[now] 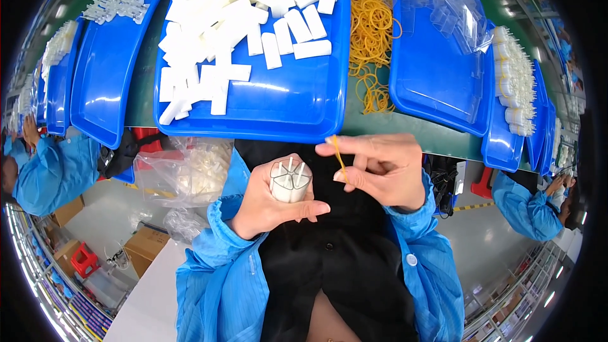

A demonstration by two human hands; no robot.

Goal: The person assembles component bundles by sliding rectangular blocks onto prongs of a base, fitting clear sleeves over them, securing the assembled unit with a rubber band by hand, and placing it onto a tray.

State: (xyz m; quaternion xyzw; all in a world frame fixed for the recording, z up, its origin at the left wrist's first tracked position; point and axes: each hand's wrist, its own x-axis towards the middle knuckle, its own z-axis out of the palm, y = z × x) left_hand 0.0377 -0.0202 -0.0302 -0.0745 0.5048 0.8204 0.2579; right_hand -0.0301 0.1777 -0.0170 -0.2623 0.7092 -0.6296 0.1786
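Note:
My left hand is closed around a round bundle of white wedge-shaped pieces, held upright in front of my chest. Dark seams split its top into segments, and a few thin white sticks rise from it. To the right, my right hand stretches a yellow rubber band between thumb and index finger. The band is apart from the bundle. Just beyond my hands stands a blue tray with a heap of white blocks in it.
Yellow rubber bands lie piled on the green table. A blue tray at right holds clear plastic pieces; another tray at left holds white stemmed parts. Finished-looking bundles stand far right. Co-workers' blue sleeves show at both sides.

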